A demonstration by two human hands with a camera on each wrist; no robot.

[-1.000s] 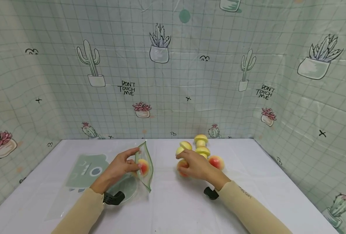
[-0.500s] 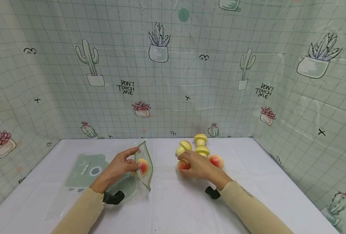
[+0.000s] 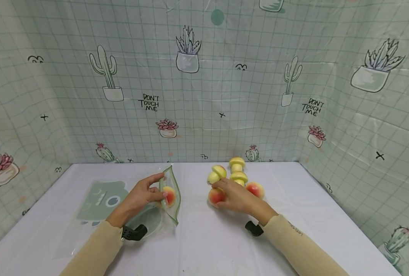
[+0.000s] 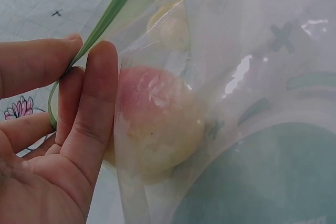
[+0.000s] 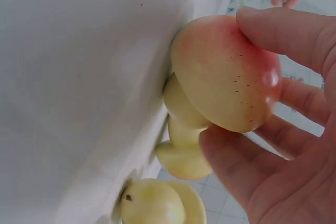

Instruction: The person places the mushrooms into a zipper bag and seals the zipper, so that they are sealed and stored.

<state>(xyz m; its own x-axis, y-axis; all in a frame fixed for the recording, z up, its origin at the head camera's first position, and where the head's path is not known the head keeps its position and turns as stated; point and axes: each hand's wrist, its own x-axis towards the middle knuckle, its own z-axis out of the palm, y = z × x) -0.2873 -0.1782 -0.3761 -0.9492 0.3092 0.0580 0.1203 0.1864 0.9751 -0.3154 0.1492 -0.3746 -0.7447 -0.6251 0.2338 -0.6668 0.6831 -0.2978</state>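
Note:
My left hand (image 3: 144, 194) pinches the green-edged mouth of a clear zip bag (image 4: 262, 61), its thumb and fingers on the rim. A red-and-yellow peach (image 4: 157, 114) shows through the plastic, close by those fingers. My right hand (image 3: 237, 196) holds another peach (image 5: 226, 72), red-blushed and speckled, with the thumb on one side and fingers curled round the other. In the head view this peach is low over the white table, partly covered by the hand. Behind it are yellow mushroom-shaped pieces (image 3: 217, 174).
A further peach (image 3: 255, 189) lies to the right, past my right hand. More yellow mushroom-shaped pieces (image 3: 237, 164) stand toward the back wall. Flat on the table at left lies a clear bag with a green monster print (image 3: 101, 201). A patterned cloth (image 3: 204, 88) hangs behind.
My right hand has shifted slightly right, its fingers now closer round the peach, and more of the yellow pieces behind shows. The left hand stays with the bag.

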